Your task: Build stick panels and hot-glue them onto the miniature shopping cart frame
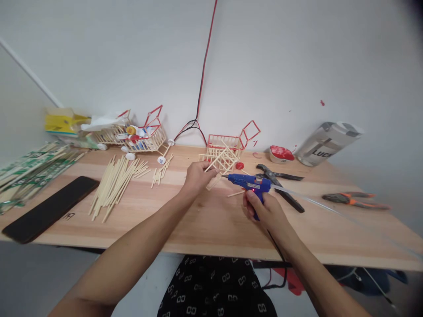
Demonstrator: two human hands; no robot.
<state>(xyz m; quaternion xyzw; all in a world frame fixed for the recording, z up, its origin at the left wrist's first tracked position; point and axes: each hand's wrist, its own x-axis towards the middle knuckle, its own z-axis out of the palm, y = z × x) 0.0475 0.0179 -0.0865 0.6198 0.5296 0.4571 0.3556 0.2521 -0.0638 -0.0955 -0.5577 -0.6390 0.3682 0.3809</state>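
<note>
In my right hand [262, 207] is a blue glue gun [246, 181], its fingers wrapped round the handle and a long clear glue stick [313, 201] trailing from its back. The nozzle points left, close to the fingertips of my left hand [198, 176]. That hand is closed on a small frame of wooden sticks [226, 159], held above the table. Just behind the frame stands a stick-built cart [224, 141] with a red-painted rim and handle. The exact contact between nozzle and sticks is too small to tell.
Loose sticks [114, 185] lie to the left, beside a black phone [49, 209] and packaged chopsticks [33, 169]. Two finished-looking carts [145, 138] stand behind them. On the right are black-handled pliers [284, 189], orange-handled pliers [355, 199], a red paint tub [281, 154] and a tilted bag [327, 143].
</note>
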